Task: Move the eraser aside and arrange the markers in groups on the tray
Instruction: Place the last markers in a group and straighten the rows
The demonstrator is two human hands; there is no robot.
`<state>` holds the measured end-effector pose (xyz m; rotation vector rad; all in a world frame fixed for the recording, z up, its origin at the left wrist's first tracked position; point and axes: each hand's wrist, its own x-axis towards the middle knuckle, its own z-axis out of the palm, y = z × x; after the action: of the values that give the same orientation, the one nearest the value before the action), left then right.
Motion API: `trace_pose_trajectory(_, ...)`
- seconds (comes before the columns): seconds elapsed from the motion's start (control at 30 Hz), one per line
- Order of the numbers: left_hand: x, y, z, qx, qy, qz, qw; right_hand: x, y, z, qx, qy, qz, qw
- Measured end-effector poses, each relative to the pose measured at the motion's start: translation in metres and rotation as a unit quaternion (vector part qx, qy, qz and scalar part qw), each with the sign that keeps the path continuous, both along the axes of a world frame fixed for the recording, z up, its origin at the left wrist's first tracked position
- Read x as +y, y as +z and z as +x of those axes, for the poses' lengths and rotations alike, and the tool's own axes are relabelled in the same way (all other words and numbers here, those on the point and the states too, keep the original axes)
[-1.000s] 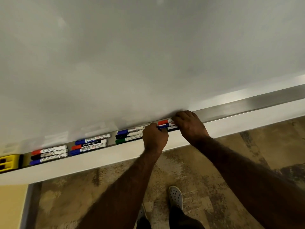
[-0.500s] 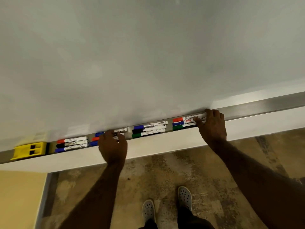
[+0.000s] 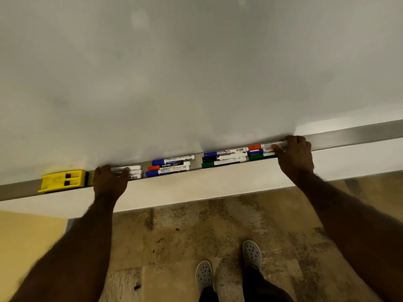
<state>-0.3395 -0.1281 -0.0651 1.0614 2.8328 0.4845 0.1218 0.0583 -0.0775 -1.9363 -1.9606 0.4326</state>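
yellow eraser (image 3: 63, 180) beside left hand (image 3: 110, 182), marker groups (image 3: 170, 165)

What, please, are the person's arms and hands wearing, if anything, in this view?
Nothing shows on either one. The left hand and right hand are bare, with no gloves, rings or watch in sight. Both forearms are uncovered and hairy, with no sleeve reaching into the frame.

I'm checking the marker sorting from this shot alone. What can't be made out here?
- Cap colours of the leftmost markers: head view, covered by the left hand.
- Right ends of the rightmost group: under the right hand.
- Small label print: too small.
- Tray ends: cut off by both frame edges.
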Motion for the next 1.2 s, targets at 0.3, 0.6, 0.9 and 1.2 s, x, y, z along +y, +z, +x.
trace_pose_trajectory(0.3, -0.006, -0.008, 0.008, 0.028, 0.020, 0.043, 0.998, -0.011, 0.000, -0.031, 0.014, -0.004, -0.029, 0.999)
trace_pose_trajectory(0.6, -0.012, -0.015, -0.003, -0.019, 0.034, 0.063, 0.997, -0.024, -0.003, -0.060, 0.043, -0.019, -0.016, 0.999)
trace_pose_trajectory(0.9, -0.036, -0.041, 0.023, 0.149, -0.191, 0.008, 0.970, -0.060, -0.022, -0.069, -0.120, 0.204, 0.066, 0.969)
trace_pose_trajectory(1.2, -0.044, -0.046, 0.017, 0.088, -0.201, -0.064, 0.973, -0.060, -0.033, -0.057, -0.174, 0.200, 0.023, 0.964)
